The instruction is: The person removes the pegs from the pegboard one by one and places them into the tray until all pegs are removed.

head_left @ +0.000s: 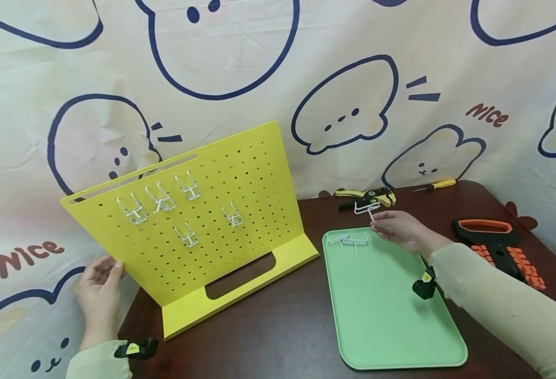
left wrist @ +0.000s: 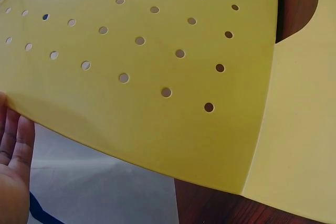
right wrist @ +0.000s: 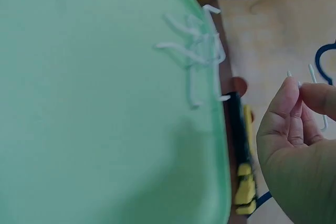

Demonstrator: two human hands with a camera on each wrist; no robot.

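A yellow pegboard [head_left: 211, 210] stands tilted on its bent base, several white wire hooks [head_left: 162, 197] fixed in its holes. My left hand [head_left: 100, 295] holds the board's left edge, thumb at the edge; in the left wrist view some fingers [left wrist: 21, 145] show beside that edge. Over the far end of the green tray [head_left: 391, 305], my right hand [head_left: 403, 229] pinches a white wire hook [head_left: 366, 209] between thumb and fingertips. The fingers hide part of this hook in the right wrist view. More white hooks [head_left: 349, 241] lie tangled at the tray's far left corner.
Behind the tray lie yellow-and-black pliers [head_left: 386, 197] and a yellow-handled screwdriver [head_left: 441, 184]. An orange-and-black tool holder [head_left: 500, 247] is at the right. A patterned cloth [head_left: 240, 68] hangs behind the dark wooden table [head_left: 268, 326].
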